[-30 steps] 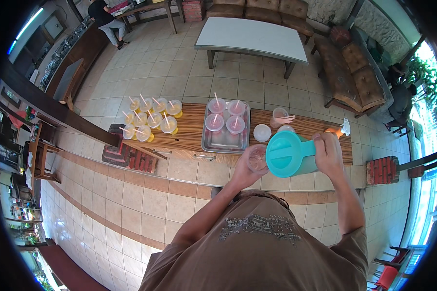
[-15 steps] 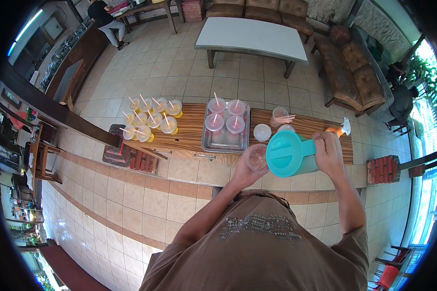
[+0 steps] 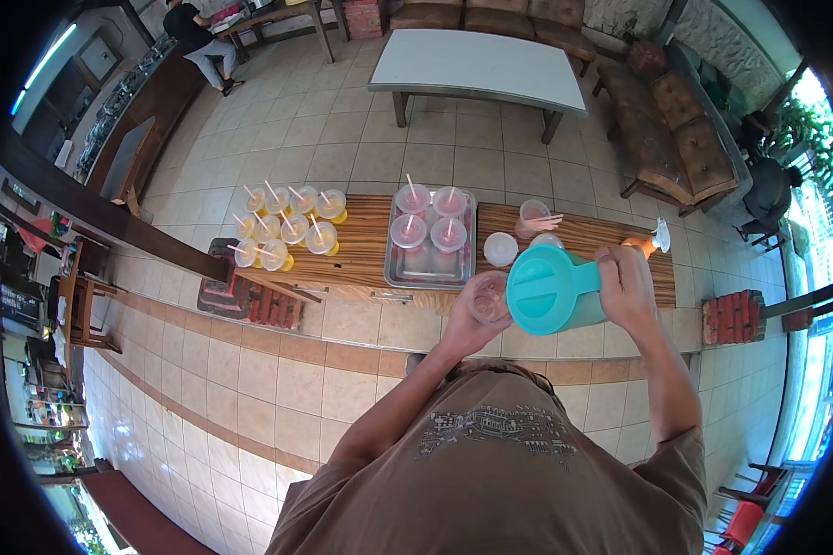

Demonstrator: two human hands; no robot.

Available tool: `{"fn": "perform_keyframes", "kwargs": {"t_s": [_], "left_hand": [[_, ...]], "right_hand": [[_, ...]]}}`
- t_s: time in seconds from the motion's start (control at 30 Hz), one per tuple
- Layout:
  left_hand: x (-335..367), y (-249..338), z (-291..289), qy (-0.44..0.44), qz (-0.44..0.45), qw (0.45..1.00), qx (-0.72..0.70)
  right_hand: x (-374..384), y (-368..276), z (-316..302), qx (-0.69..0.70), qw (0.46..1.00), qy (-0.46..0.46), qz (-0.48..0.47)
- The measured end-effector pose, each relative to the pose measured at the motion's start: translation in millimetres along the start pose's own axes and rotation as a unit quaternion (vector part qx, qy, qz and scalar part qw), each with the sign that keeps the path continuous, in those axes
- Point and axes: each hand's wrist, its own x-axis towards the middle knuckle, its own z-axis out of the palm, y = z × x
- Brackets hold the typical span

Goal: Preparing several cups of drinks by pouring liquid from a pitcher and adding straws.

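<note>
A clear plastic cup (image 3: 491,301) is in my left hand (image 3: 463,330), its fingers wrapped round the side. My right hand (image 3: 626,287) grips the handle of a pitcher (image 3: 551,291) with a turquoise lid. The pitcher is tilted toward the cup, its lid edge close beside the cup's rim. Whether liquid is running between them I cannot tell. Just beyond, on the wood-grain counter (image 3: 361,250), are a white round lid or cup (image 3: 501,249) and a clear container (image 3: 533,215) with pink straws (image 3: 544,223) by it.
A metal tray (image 3: 429,270) holds several lidded cups of pink drink with straws. Several lidded cups of yellow drink (image 3: 292,228) stand at the counter's left. An orange spray bottle (image 3: 652,240) is at the right end. Beyond are a white table (image 3: 477,69) and brown sofas (image 3: 666,129).
The hands, cup and pitcher keep nearly the same places. The view has shifted very slightly.
</note>
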Motion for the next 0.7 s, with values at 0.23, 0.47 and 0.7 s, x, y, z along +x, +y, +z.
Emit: {"fn": "perform_keyframes", "kwargs": {"t_s": [0.23, 0.47, 0.7], "left_hand": [[-0.6, -1.1, -0.3, 0.004, 0.002, 1.0, -0.007], [-1.2, -0.1, -1.3, 0.0, 0.006, 1.0, 0.002], [-2.7, -1.5, 0.0, 0.001, -0.008, 1.0, -0.009]], "right_hand": [[2.4, -2.0, -2.1, 0.001, 0.999, -0.025, 0.024], [1.8, -2.6, -2.3, 0.001, 1.0, -0.007, 0.003], [-1.1, -0.8, -0.5, 0.0, 1.0, 0.014, -0.022]]}}
